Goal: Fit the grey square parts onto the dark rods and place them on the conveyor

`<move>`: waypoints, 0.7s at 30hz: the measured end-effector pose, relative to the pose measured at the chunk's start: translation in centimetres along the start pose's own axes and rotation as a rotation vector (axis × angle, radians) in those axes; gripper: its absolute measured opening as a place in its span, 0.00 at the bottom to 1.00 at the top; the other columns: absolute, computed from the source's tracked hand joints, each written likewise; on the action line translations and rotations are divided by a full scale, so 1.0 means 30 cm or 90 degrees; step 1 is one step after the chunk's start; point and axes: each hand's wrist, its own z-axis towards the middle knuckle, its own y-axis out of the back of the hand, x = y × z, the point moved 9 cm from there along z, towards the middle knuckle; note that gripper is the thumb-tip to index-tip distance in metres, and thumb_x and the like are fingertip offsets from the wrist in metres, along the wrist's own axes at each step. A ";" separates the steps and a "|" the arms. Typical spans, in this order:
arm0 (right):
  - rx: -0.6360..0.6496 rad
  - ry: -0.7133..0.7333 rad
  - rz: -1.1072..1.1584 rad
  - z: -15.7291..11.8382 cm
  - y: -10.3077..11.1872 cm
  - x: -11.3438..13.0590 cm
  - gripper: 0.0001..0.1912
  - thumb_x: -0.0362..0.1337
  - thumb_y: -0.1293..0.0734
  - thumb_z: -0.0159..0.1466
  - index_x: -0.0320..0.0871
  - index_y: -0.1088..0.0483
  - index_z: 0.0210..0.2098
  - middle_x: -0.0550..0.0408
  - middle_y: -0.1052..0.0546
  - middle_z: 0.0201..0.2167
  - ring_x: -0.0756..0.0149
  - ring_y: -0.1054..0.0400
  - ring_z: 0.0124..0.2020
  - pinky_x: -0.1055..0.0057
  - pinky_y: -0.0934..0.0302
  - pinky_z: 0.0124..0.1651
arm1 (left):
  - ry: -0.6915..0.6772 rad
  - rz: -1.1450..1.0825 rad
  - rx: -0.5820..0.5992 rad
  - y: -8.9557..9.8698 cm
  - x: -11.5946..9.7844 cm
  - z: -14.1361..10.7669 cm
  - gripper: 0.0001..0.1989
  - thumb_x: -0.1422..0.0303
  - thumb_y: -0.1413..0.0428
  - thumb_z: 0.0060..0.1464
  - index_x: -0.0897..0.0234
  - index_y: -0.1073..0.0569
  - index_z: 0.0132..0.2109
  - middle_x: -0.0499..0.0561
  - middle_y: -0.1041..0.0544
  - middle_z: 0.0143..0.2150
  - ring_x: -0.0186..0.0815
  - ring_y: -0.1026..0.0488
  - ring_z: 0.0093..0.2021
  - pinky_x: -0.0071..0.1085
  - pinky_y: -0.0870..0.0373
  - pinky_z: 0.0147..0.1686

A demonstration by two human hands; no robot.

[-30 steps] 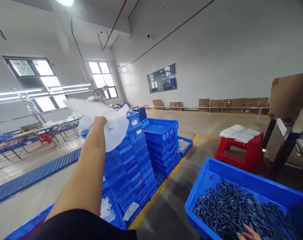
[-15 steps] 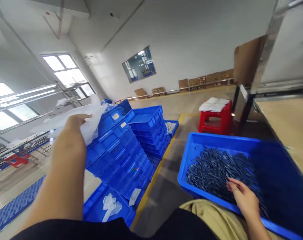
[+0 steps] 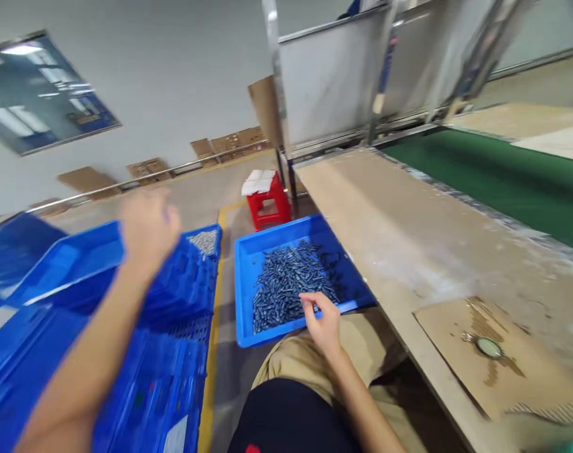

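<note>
In the head view, a blue tray [image 3: 240, 296] stands in front of the person, its right end partly hidden by the edge of a table [image 3: 362, 214]. Many small dark pieces [image 3: 291, 277] lie heaped loosely inside it, with some bare floor of the tray showing along its left side.

The right hand [image 3: 320, 322] is at the near rim of the tray, just before the heap, its fingers curled and the thumb close to the index finger; whether anything is pinched there, I cannot tell. The left hand [image 3: 150, 221] is raised well to the left, in front of the stacked blue crates [image 3: 140, 371]. It is blurred, so I cannot tell whether its fingers are apart or together.

Beyond the crates, pale pieces [image 3: 204, 241] fill a shallow blue bin. A yellow floor line [image 3: 213, 358] runs between the crates and the tray. Behind the tray stands a red stool [image 3: 273, 202] with a white stack [image 3: 258, 182] on top.

On the table, a cardboard sheet [image 3: 440, 352] bears a small round object [image 3: 488, 347] and brown stains. A green surface [image 3: 494, 179] stretches along the table's far side.
</note>
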 end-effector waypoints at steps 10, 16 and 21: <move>-0.430 -0.058 -0.275 -0.457 0.708 0.308 0.14 0.29 0.38 0.60 0.53 0.30 0.41 0.55 0.24 0.26 0.60 0.30 0.27 0.64 0.35 0.31 | -0.198 -0.086 0.401 -1.120 -0.760 -0.229 0.33 0.55 0.63 0.56 0.75 0.40 0.59 0.77 0.41 0.60 0.67 0.44 0.59 0.64 0.43 0.46; -0.634 -0.343 -0.630 -0.662 1.022 0.316 0.12 0.42 0.39 0.63 0.47 0.29 0.42 0.50 0.25 0.36 0.61 0.33 0.32 0.64 0.39 0.37 | -0.411 -0.149 0.460 -1.215 -0.856 -0.372 0.27 0.56 0.62 0.55 0.55 0.37 0.58 0.60 0.34 0.58 0.55 0.44 0.61 0.58 0.44 0.52; -0.411 -0.400 -0.644 -0.490 1.142 0.184 0.16 0.43 0.40 0.63 0.45 0.28 0.45 0.50 0.23 0.41 0.56 0.31 0.42 0.61 0.38 0.43 | -0.525 -0.194 0.442 -1.243 -0.858 -0.506 0.32 0.54 0.62 0.52 0.65 0.41 0.61 0.65 0.31 0.52 0.59 0.36 0.53 0.56 0.40 0.49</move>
